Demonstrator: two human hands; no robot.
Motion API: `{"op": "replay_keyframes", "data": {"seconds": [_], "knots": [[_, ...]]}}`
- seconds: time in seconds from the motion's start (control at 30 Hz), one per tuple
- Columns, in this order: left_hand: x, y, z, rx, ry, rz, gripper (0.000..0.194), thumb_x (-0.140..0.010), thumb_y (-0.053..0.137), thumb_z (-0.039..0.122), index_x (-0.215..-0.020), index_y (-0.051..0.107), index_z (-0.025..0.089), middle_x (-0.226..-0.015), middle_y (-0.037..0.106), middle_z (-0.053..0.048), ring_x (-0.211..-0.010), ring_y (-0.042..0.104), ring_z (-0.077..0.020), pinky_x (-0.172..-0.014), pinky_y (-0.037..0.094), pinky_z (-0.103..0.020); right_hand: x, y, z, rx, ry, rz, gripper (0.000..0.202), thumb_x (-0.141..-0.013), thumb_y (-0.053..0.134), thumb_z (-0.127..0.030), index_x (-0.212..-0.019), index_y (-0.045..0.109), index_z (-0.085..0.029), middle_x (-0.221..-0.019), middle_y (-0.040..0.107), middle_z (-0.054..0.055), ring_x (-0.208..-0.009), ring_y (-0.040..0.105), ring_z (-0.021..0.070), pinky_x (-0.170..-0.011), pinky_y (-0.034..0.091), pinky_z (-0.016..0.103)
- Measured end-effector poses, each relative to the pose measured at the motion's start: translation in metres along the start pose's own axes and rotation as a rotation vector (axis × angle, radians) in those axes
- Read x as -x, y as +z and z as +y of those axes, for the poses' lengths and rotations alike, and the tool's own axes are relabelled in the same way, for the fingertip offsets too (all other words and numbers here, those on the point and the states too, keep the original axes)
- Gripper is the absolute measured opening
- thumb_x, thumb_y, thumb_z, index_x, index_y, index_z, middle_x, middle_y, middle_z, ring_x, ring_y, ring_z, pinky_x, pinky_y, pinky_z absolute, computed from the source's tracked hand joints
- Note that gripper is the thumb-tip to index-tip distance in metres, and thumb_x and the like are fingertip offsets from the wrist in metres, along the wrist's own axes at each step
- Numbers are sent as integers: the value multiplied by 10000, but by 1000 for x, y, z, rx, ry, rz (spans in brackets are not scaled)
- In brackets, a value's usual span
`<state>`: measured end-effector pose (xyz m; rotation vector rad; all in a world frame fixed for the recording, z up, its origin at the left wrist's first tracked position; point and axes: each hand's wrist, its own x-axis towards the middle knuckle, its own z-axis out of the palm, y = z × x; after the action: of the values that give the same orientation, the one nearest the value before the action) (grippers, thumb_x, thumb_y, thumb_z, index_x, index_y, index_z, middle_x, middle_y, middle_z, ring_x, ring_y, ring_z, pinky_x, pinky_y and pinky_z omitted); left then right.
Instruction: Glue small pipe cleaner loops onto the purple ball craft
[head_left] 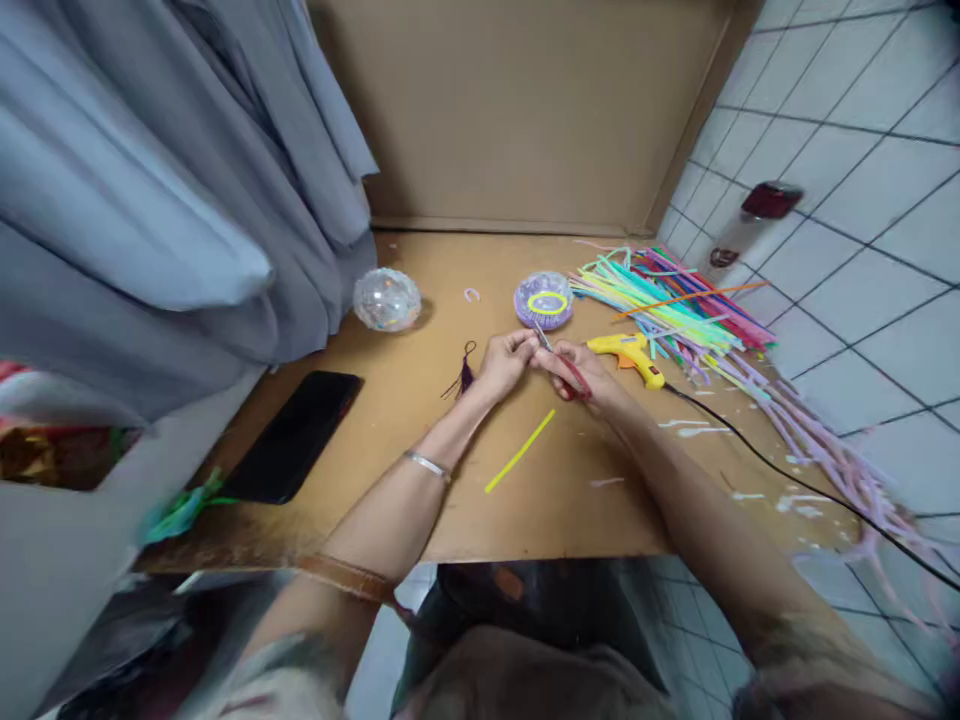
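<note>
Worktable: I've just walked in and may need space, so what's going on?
A person's right hand grips red-handled scissors close to the left hand; whether that one holds anything is unclear. Just beyond sits a round purple piece with a yellow ring. A yellow glue gun lies to the right, beside a pile of colourful strips.

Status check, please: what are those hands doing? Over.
Right hand holding red-handled scissors; left hand at the blades. Purple round piece just beyond. Yellow glue gun lies close beside right hand.

Grey curtain [304,190] at left, black phone [296,435] lying flat, tiled wall [862,200] at right
</note>
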<state>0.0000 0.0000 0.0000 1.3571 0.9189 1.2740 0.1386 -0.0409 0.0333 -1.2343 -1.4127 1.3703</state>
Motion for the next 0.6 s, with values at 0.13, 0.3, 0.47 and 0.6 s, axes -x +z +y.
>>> {"op": "replay_keyframes", "data": {"seconds": [0.13,0.3,0.47,0.6], "knots": [[6,3,-1,-30,39,-100,195,-793,565,192,-605,522,166,-564,492,53,-550,427,-78,-585,333,-208,0,-5,1,7,-3,-17,598,-590,776,-730,-678,465,-228,-401,396,-111,-328,297,40,-350,183,200],[9,7,3,-2,25,-81,216,-814,584,180,-603,541,161,-553,483,57,-529,421,-67,-581,340,-205,-3,-5,2,31,9,44,614,-573,778,-737,-672,427,-243,-410,434,-102,-319,301,49,-342,181,209],[2,1,3,113,-83,57,123,-809,637,171,-695,596,149,-585,559,44,-518,478,-59,-583,395,-191,-6,-18,-7,222,-55,202,618,-542,788,-729,-708,439,-247,-465,455,-95,-393,361,71,-399,232,223],[-4,-9,2,171,-153,112,73,-787,642,145,-719,617,135,-593,607,29,-510,512,-49,-558,401,-171,-8,-38,-9,689,-79,180,547,-526,864,-579,-727,498,-224,-588,532,-62,-535,439,98,-502,277,245]]}}
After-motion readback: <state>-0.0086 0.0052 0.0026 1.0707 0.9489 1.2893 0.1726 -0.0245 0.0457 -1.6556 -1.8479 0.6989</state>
